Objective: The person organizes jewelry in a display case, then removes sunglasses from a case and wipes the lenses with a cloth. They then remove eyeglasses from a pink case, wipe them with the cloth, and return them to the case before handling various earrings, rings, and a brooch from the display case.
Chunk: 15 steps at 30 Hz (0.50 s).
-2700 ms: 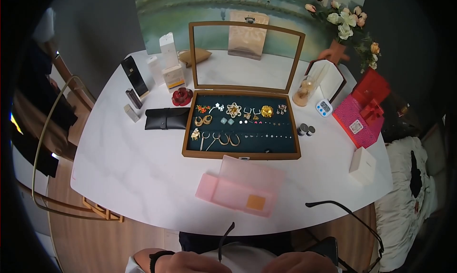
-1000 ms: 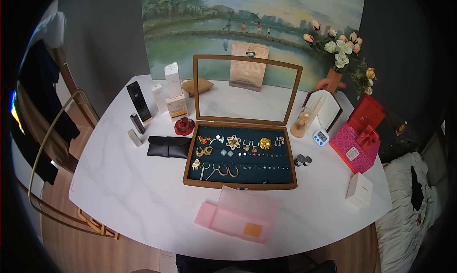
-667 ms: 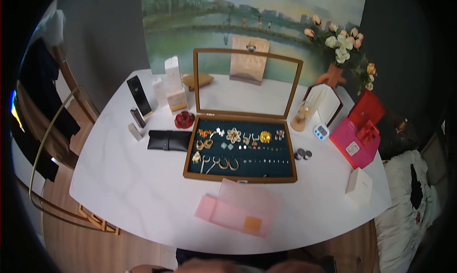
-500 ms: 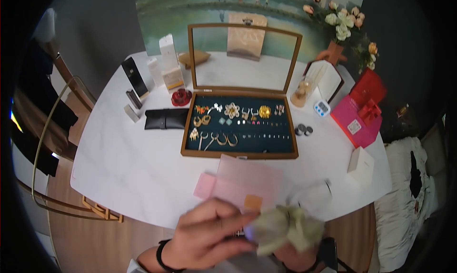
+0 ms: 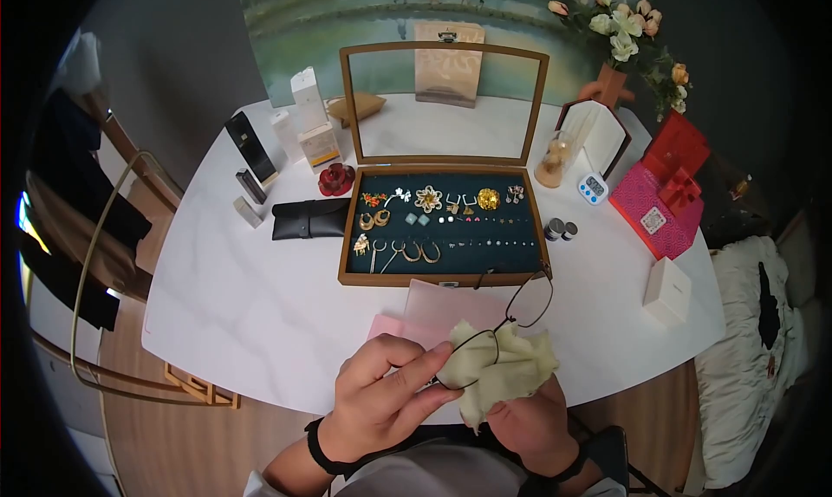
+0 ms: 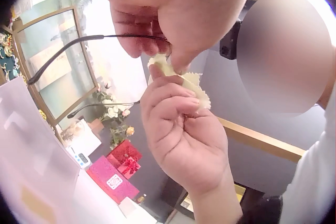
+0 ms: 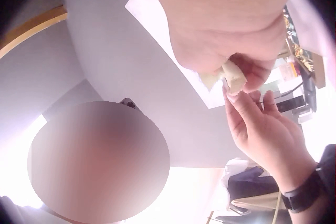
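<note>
Item: eyeglasses, thin dark frame, raised over the near edge of the bench, in front of the person's body. One lens meets the cloth; the other sticks out beyond it, to the person's right.

Item: left hand, thumb and fingers pinched on the eyeglasses at the outer end of the frame – a grip chosen, I'd judge, to steady them while the fingertips keep off the glass.

Item: right hand, fingers curled round a pale green cloth from beneath, probably to back the lens with fabric. Folds hide some fingertips.

Item: pink container, directly below the work, mostly hidden by hands and cloth.

Item: jewellery case, just beyond, lid upright, earrings in rows, likely spread out for easy viewing. A temple of the eyeglasses overlaps its front edge from where I stand; whether they touch, I cannot tell. It is the nearest obstacle ahead.

Item: black pouch, beside the case, flap closed.

Also present, left: red flower ornament, white cartons. Right: two small jars, timer, pink gift bag, white box – all well apart from the hands.
</note>
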Motion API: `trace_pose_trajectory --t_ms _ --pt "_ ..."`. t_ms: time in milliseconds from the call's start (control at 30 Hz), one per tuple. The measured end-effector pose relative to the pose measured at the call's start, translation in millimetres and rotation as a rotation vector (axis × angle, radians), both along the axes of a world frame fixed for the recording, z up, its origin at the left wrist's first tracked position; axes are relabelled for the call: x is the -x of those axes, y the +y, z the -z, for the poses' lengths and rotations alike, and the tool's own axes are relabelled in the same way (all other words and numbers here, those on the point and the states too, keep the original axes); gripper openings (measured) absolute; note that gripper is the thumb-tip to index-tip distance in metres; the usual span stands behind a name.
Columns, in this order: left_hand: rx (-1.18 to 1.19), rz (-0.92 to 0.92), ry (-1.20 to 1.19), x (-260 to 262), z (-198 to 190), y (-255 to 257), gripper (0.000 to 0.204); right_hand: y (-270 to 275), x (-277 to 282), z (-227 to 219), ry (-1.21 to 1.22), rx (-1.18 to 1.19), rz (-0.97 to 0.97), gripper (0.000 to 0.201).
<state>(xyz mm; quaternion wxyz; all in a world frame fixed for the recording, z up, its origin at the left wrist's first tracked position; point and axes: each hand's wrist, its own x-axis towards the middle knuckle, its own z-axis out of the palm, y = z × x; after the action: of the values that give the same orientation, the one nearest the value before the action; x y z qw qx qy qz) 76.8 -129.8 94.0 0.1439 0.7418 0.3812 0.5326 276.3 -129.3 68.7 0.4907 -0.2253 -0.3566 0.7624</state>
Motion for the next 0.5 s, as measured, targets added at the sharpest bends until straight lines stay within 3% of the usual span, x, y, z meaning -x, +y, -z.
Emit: trace_pose_trajectory --t_ms 67,167,267,333,367,433,500 --pt "-0.015 -0.015 0.017 0.2 -0.5 0.5 0.052 4.4 -8.2 4.8 -0.092 -0.067 -0.085 0.042" --pt "-0.061 -0.051 0.093 1.8 0.5 1.8 0.051 9.8 -13.1 16.7 0.054 -0.194 -0.233 0.040" --pt "-0.096 -0.074 0.117 3.5 2.7 3.1 0.051 3.8 -4.3 -9.7 0.183 -0.030 -0.174 0.039" --pt "-0.104 -0.075 0.116 4.3 4.0 3.6 0.052 -1.8 -2.1 -20.5 0.375 0.403 0.044 0.038" --pt "-0.102 -0.076 0.115 4.4 4.8 3.7 0.052 -1.8 -5.9 -3.8 0.374 0.405 0.044 0.038" --pt "-0.097 -0.057 0.108 4.1 5.9 4.7 0.051 -0.7 -16.9 46.8 0.157 -0.090 -0.013 0.037" --pt "-0.097 -0.054 0.111 3.3 6.2 5.7 0.051 0.0 -16.3 52.6 0.073 -0.177 -0.010 0.034"
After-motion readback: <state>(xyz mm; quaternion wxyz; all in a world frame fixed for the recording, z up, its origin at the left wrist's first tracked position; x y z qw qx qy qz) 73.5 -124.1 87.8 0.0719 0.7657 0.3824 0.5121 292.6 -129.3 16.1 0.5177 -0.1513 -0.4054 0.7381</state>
